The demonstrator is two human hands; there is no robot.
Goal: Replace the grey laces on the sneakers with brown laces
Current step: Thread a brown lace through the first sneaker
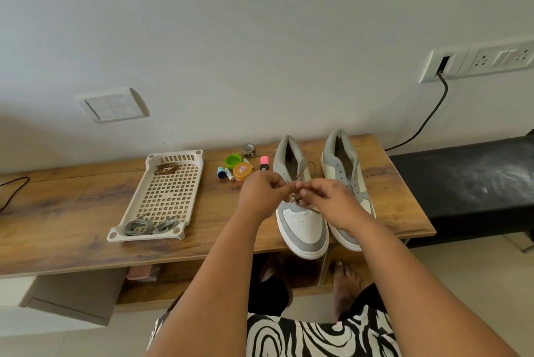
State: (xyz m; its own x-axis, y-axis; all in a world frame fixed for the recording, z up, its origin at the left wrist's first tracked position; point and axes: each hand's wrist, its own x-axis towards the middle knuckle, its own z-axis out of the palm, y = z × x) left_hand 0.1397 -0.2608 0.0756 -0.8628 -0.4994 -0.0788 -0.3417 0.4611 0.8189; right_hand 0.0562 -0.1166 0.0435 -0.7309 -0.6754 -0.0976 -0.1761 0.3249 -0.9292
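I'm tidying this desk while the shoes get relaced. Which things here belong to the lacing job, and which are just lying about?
Belongs to the job:
left sneaker
right sneaker
brown lace being threaded by the left hand and right hand
spare brown lace
grey laces
tray

Just lying about:
green cap
orange tin
pink highlighter
tape roll

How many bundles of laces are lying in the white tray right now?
3. Two grey bundles, one beside the other, lie at the near end of the tray; one brown bundle lies at the far end. None seem hidden.
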